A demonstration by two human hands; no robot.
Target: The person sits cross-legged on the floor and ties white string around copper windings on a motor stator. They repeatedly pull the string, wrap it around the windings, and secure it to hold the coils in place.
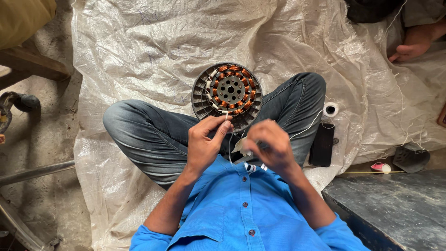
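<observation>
A round grey motor stator (227, 95) with copper windings around a holed hub rests on my crossed legs in jeans. My left hand (204, 142) pinches a white thread (230, 139) at the stator's near rim. My right hand (269, 146) is closed on the same thread and a small white piece just right of it. The thread runs on to a white spool (331, 109) beside my right knee.
A black phone (322, 144) lies next to the spool on the white woven sheet (153, 46). Another person's bare foot (411, 44) rests at the top right. A dark slab (395, 204) fills the lower right; metal bars and a pipe lie at left.
</observation>
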